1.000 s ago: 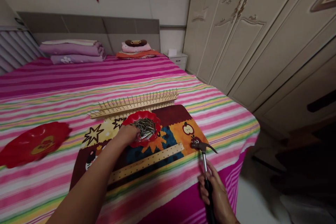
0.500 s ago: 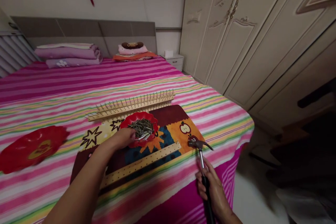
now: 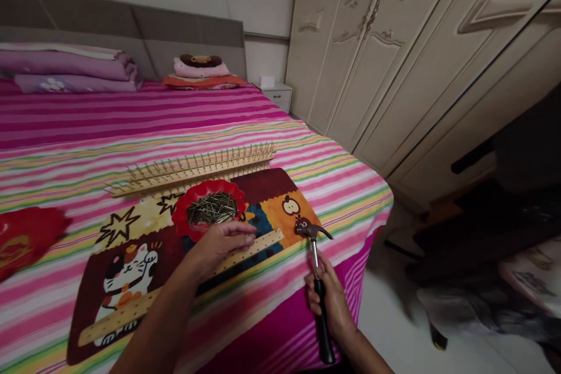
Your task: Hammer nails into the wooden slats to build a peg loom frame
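Note:
My left hand point(image 3: 219, 243) hovers over the near wooden strip with holes point(image 3: 267, 241), just in front of the red dish of nails point(image 3: 209, 208). Its fingers are pressed together and point right; what they pinch, if anything, is too small to make out. My right hand point(image 3: 333, 305) grips the black handle of a small claw hammer point(image 3: 314, 230) at the bed's edge. The hammer's head rests on the colourful mat point(image 3: 272, 187) near the strip's right end. A second wooden strip point(image 3: 188, 167), studded with several upright nails, lies behind the dish.
Everything lies on a pink striped bed point(image 3: 131, 117). Another red dish point(image 3: 21, 235) sits at the far left. Folded bedding point(image 3: 70, 67) and a pillow pile point(image 3: 201, 70) are at the headboard. Cream wardrobe doors point(image 3: 394, 58) stand along the right, with dark clutter on the floor point(image 3: 482, 257).
My left hand has left the nail dish and come back over the near strip. The view has swung right and down; the hammer stays in my right hand.

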Demonstrator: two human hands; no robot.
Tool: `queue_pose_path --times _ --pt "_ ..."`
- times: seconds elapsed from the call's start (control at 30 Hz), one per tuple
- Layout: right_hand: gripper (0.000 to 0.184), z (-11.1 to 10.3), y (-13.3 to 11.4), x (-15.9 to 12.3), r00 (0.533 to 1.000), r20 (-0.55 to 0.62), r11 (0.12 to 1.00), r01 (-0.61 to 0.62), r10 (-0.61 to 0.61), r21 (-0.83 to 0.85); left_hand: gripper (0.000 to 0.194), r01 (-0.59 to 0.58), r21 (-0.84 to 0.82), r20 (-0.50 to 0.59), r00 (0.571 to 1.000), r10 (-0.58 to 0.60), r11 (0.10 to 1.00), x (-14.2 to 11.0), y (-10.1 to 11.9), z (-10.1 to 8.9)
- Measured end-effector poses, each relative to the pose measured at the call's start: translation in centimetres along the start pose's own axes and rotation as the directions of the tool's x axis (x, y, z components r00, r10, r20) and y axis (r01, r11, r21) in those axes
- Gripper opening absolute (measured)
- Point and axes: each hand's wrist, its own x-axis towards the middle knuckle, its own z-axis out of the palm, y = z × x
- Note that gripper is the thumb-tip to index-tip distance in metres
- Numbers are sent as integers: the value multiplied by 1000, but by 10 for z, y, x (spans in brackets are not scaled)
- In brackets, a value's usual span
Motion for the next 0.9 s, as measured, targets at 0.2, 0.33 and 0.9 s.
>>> queue_pose_path --times 0.2,0.33,0.9 --pt "52 1 -1 0 1000 -1 1000 -3 3 -1 30 -90 67 -116 988 97 994 23 -19 35" --pt "54 2 -3 0 1000 -13 1000 -19 19 -1 33 -100 85 -222 968 116 991 36 -32 46" --pt "58 17 -20 -21 997 -22 977 64 -70 -202 20 -298 585 -143 877 459 754 42 -52 52"
